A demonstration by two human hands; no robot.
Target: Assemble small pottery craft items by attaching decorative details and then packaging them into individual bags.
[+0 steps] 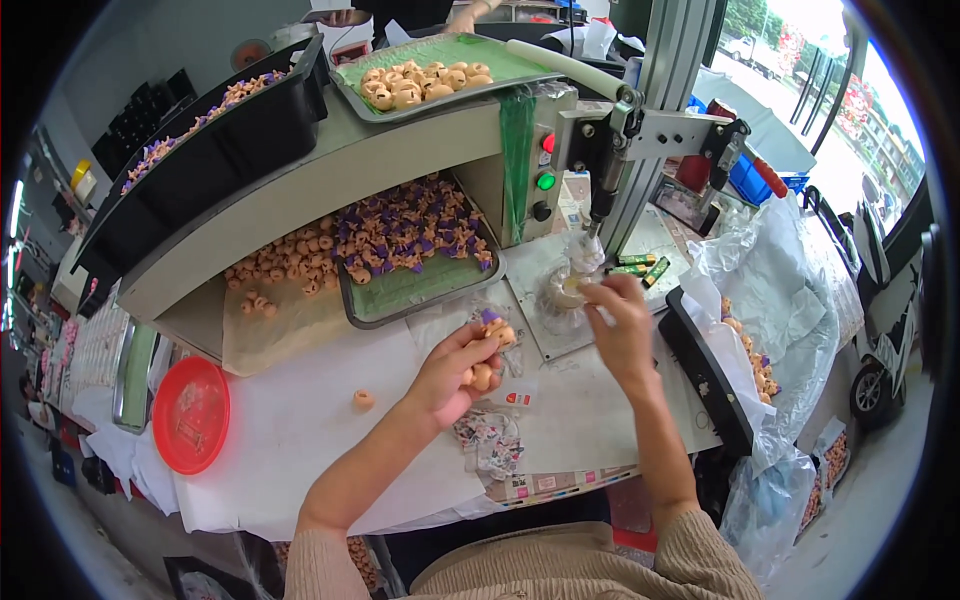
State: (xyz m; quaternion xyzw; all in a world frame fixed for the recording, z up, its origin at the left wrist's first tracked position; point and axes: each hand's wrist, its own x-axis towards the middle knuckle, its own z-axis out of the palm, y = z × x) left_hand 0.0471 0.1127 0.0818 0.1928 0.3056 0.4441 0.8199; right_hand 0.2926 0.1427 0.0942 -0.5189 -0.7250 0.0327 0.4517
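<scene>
in the head view, the person's left hand (455,372) is curled closed around a few small tan rings (482,376), with one ring topped by a purple piece (492,322) pinched at the fingertips above the white-covered worktop (300,440). the right hand (618,325) reaches forward with fingertips pinched on a small pale part (572,288) sitting on the round fixture just under the press tip (600,215) of the grey machine. one loose tan ring (363,399) lies on the worktop left of the left hand. a metal tray (420,285) behind the hands carries a heap of purple-and-tan pieces (405,230), with more tan rings spilled to its left. a red lid (191,414) rests near the worktop's left edge. a long black bin (200,165) stands on the machine's upper left, and another tray of tan rings (425,82) sits on top.
</scene>
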